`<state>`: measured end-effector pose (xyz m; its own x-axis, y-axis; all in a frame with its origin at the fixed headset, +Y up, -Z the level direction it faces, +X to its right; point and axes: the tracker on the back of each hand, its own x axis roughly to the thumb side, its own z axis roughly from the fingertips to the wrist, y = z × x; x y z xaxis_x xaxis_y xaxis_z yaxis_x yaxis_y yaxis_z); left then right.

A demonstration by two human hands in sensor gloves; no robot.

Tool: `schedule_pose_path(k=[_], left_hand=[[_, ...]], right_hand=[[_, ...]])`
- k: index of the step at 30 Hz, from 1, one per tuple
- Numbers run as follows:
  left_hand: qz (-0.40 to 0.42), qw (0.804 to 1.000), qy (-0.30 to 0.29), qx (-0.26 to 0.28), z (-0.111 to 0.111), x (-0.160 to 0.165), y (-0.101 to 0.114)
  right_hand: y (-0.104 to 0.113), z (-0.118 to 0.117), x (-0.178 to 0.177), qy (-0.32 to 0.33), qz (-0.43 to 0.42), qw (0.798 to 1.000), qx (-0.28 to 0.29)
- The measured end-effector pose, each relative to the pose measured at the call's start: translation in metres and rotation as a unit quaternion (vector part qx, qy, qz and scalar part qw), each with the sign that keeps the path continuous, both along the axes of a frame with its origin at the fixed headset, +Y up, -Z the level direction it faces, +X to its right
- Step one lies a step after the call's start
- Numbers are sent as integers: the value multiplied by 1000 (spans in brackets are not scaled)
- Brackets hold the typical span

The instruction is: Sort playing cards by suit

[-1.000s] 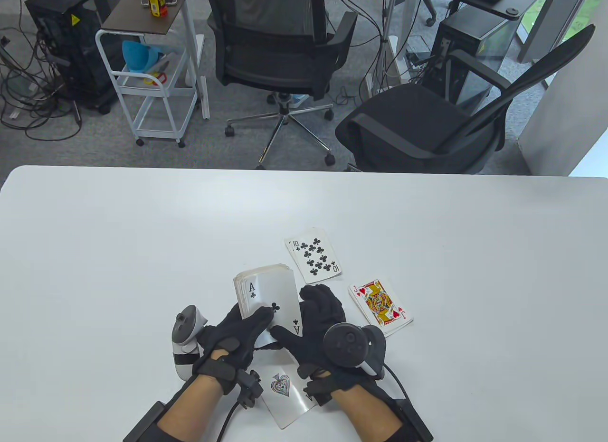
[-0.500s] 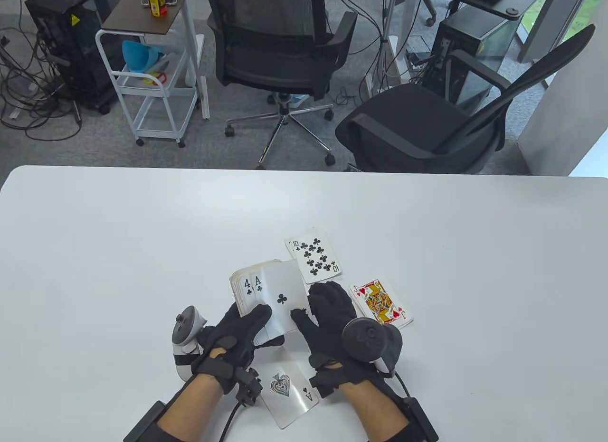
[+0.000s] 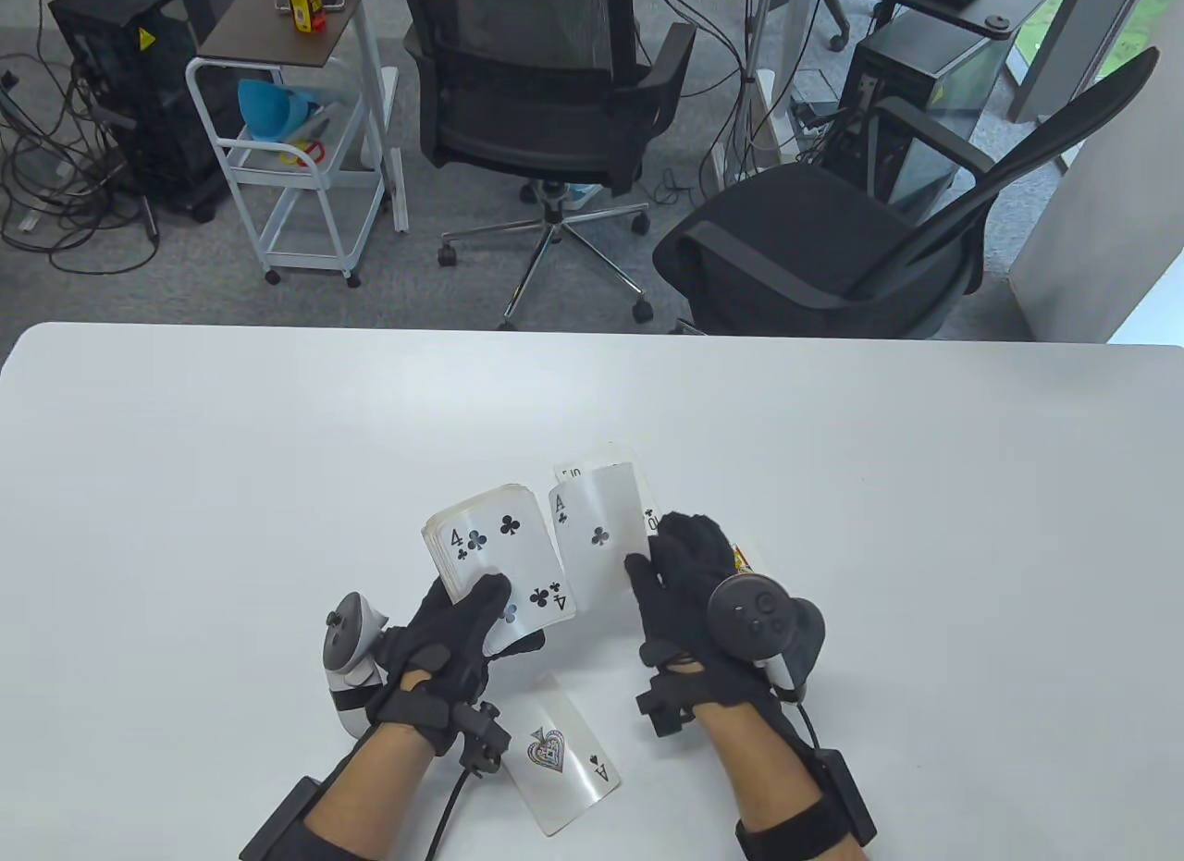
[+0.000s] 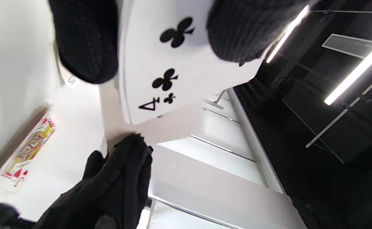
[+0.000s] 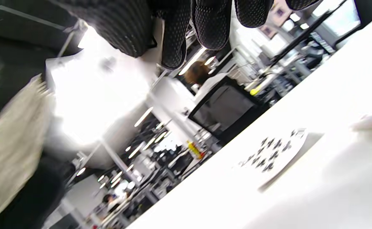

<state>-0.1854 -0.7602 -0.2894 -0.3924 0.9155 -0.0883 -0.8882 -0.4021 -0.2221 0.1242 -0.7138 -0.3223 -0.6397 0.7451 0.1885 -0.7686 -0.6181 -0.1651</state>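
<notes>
My left hand [image 3: 462, 634] grips the face-up deck [image 3: 490, 556], whose top card is the four of clubs [image 4: 170, 70]. My right hand [image 3: 680, 584] pinches the ace of clubs [image 3: 597, 547] and holds it above the table, right of the deck. Under that card lies the ten of clubs [image 3: 597, 459], mostly covered; it shows flat on the table in the right wrist view [image 5: 273, 154]. The jack of hearts pile [image 3: 740, 558] is nearly hidden behind my right hand, and it appears at the left in the left wrist view [image 4: 30, 146]. An ace of spades [image 3: 560, 759] lies face up between my wrists.
The white table [image 3: 231, 454] reaches to both sides. Beyond its far edge stand two black office chairs [image 3: 546, 93], a white trolley [image 3: 296, 158] and computer towers on the floor.
My right hand has drawn the ace of clubs off the deck and carried it right and away, over the ten of clubs. The four of clubs is now uncovered; the deck tilted slightly left.
</notes>
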Motion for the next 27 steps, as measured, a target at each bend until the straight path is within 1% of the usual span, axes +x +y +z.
schedule_pose_path(k=[3, 4, 5, 7, 8, 10, 13, 14, 16, 18, 20, 21, 23, 25, 26, 27], left_hand=[[2, 1000, 7, 4, -1, -4, 3], [2, 1000, 9, 6, -2, -6, 3], [2, 1000, 12, 6, -3, -8, 3], [6, 1000, 18, 5, -4, -12, 4], [9, 1000, 21, 5, -4, -13, 4], [17, 999, 39, 12, -4, -16, 5], [28, 999, 45, 7, -4, -19, 4], [27, 999, 43, 6, -4, -19, 4], [25, 999, 43, 6, -3, -19, 4], [30, 998, 49, 4, -2, -19, 4], [34, 998, 49, 3, -1, -19, 4], [35, 998, 49, 3, -1, -18, 4], [33, 998, 45, 4, -2, -18, 4], [31, 999, 44, 3, -2, -17, 3], [31, 999, 44, 2, -2, -16, 3], [32, 999, 44, 1, -2, -16, 2]], right_hand=[[-6, -29, 14, -2, -33, 996, -83], [-6, -39, 15, -15, -4, 994, -109], [-4, -49, 15, -20, 47, 991, -126], [-1, -66, 11, -33, 122, 983, -137], [-1, -70, 9, -37, 133, 980, -140], [-2, -86, -4, -39, 154, 975, -156], [-10, -100, -24, -22, 181, 964, -194], [-14, -105, -32, -24, 202, 957, -205], [-20, -113, -45, -48, 252, 947, -195], [-26, -119, -54, -71, 315, 927, -190], [-33, -122, -62, -88, 352, 907, -213], [-36, -122, -65, -88, 358, 902, -224], [-40, -121, -69, -106, 374, 897, -210], [-41, -120, -68, -120, 409, 884, -192], [-39, -119, -67, -124, 417, 882, -182], [-38, -117, -65, -124, 415, 884, -175]])
